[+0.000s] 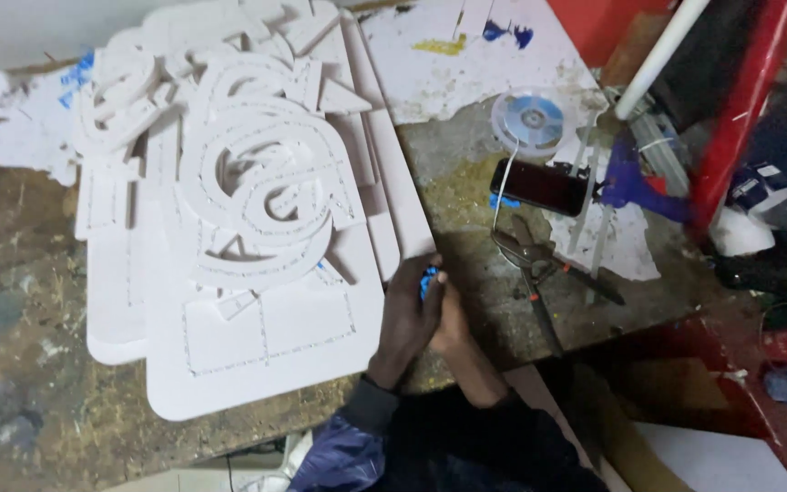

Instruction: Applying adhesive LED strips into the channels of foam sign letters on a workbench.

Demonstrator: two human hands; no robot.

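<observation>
My left hand [405, 314] and my right hand [451, 321] meet at the near edge of the workbench, both closed around a small blue object [427, 281] held between them. What the blue object is cannot be made out. Right beside my left hand lies a pile of white foam-board cutouts [257, 196], with curved letter shapes on top of flat sheets marked by dotted lines. The corner of the lowest white sheet [275, 364] almost touches my left wrist.
A dark phone [539, 186] lies right of the pile, with a pair of pliers [530, 260] just below it and a clear spool of wire [528, 118] above. A white pipe [662, 55], red frame and paint-stained board [466, 55] crowd the far right.
</observation>
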